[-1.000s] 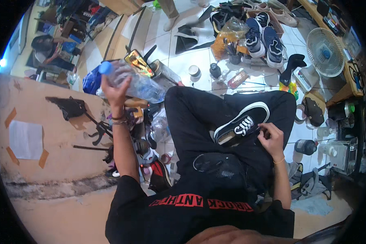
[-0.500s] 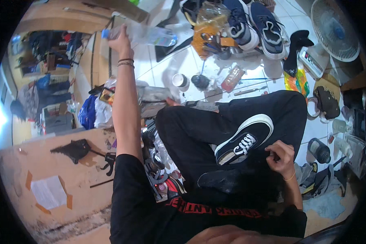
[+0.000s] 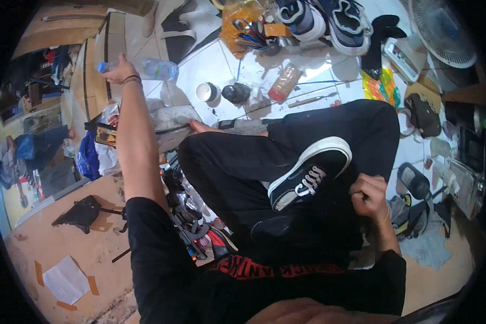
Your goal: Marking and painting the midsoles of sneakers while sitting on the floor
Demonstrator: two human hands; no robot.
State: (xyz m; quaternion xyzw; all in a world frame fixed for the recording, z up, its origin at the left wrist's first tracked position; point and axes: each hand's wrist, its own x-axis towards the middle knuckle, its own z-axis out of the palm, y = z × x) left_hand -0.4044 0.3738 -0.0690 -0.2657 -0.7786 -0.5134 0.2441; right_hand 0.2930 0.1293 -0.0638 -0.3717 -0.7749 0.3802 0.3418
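Note:
My left hand is stretched out to the far left, its fingers wrapped round the neck end of a clear plastic bottle with a blue cap. The bottle lies sideways, its base pointing right. My right hand is curled into a loose fist above my right thigh, with nothing seen in it. Beside that hand a black sneaker with white laces and a white sole edge rests on my crossed legs. A dark, sole-shaped piece lies in my lap, nearer to me than the sneaker.
On the tiled floor ahead stand a white cup, a dark jar and a reddish clear container. Dark sneakers and a tool holder stand farther back. A fan is at far right; a dark bottle lies right of me.
My left hand has swung farther left and slightly down with the bottle. My right hand has curled tighter. The whole view has shifted, so the floor things appear farther left and higher.

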